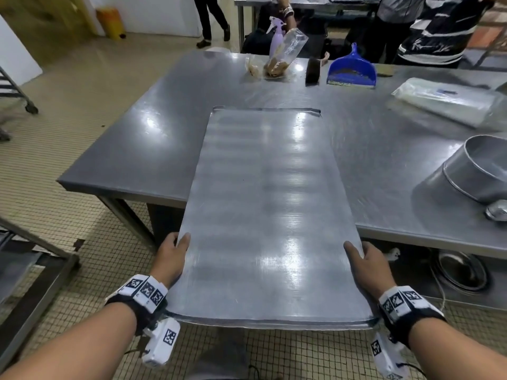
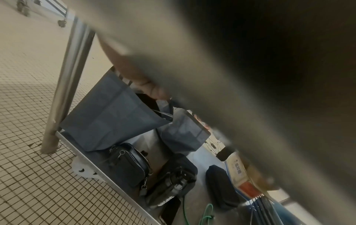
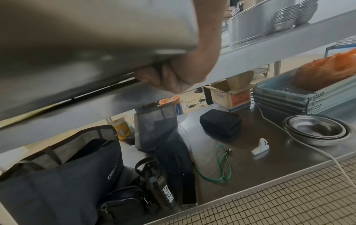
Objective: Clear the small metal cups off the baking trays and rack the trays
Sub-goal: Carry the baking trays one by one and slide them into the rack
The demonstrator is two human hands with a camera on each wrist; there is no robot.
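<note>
A large bare metal baking tray [image 1: 263, 215] juts lengthwise off the near edge of the steel table [image 1: 137, 138], its far end over the tabletop. No cups are on it. My left hand [image 1: 171, 256] grips its left edge, thumb on top. My right hand [image 1: 367, 267] grips the right edge the same way. From below, the left wrist view shows the tray's underside [image 2: 250, 76] with my fingers [image 2: 146, 85] curled beneath it. In the right wrist view my fingers [image 3: 169, 76] curl under the tray's rim [image 3: 86, 45]. A small shiny metal piece [image 1: 498, 211] lies at the table's right.
A big round metal pan [image 1: 482, 171] stands at the right, with a blue dustpan [image 1: 352, 69], a plastic packet [image 1: 447, 101] and a spray bottle [image 1: 275, 37] further back. People stand behind the table. A metal rack frame [image 1: 41, 270] is at my left. Bags [image 3: 57, 175] and bowls [image 3: 316, 130] fill the lower shelf.
</note>
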